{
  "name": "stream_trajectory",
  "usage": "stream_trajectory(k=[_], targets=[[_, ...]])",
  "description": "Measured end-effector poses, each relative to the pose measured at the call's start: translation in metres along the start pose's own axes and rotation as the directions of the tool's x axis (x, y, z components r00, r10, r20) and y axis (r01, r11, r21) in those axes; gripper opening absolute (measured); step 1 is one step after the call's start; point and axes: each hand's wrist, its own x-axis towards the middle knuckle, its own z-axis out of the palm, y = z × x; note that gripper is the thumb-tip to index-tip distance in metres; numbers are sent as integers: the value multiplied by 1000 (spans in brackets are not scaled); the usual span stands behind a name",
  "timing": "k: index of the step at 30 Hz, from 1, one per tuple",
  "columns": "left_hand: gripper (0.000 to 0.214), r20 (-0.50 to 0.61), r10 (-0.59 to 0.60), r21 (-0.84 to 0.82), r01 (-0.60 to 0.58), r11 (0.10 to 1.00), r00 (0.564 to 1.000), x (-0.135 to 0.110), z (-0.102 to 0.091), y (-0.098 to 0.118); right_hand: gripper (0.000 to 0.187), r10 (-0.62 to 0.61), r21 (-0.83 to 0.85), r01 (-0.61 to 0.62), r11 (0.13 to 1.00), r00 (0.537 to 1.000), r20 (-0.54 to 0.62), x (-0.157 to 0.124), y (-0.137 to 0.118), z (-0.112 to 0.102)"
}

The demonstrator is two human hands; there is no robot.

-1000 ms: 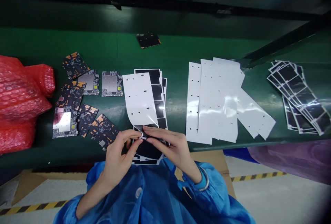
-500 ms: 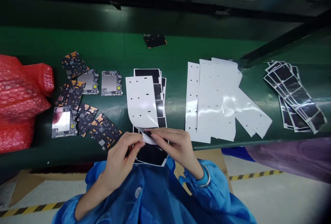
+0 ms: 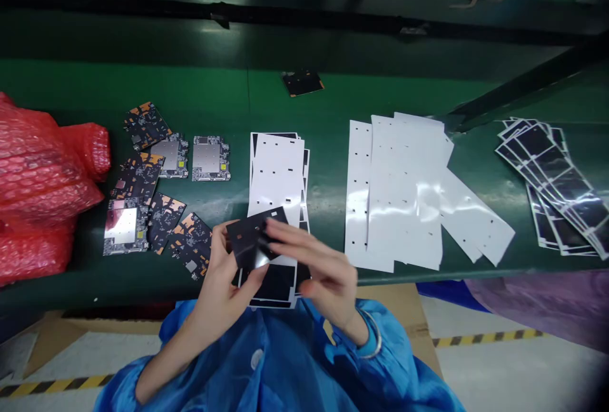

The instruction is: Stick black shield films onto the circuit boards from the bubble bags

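Pinching a thin, matte black film pad against the fingers, the left hand holds it just above a stack of white-backed sheets. The blurred right hand lies over the pad's edge, its grip impossible to tell. Circuit boards lie left on the green conveyor belt.

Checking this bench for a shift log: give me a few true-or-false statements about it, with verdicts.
1. Circuit boards lie between red bubble wrap and a stack of sheets. True.
2. The left hand holds a small black sheet. True.
3. The right hand grips a circuit board. False: its fingers are on the small black sheet.
4. The red bubble wrap lies right of the white punched sheets. False: it lies far to their left.
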Motion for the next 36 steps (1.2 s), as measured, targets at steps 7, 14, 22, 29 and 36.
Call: stream_trajectory(k=[7, 14, 22, 29, 36], targets=[[22, 123, 142, 55, -150, 987, 982, 8, -25, -4, 27, 404, 100, -395, 913, 910, -96, 8, 24, -21], [46, 178, 21, 715, -144, 685, 984, 91, -50, -35, 13, -69, -470, -70, 880, 959, -273, 10, 17, -27], [50, 101, -42, 766, -51, 640, 994, 117, -28, -62, 11, -218, -689, -39, 724, 934, -282, 5, 17, -56], [43, 106, 2, 700, -76, 710, 994, 123, -91, -84, 8, 3, -447, -202, 871, 913, -408, 5, 25, -56], [75, 72, -19, 654, -33, 756, 997, 99, -93, -106, 16, 159, -248, -296, 922, 877, -453, 11, 20, -52]])
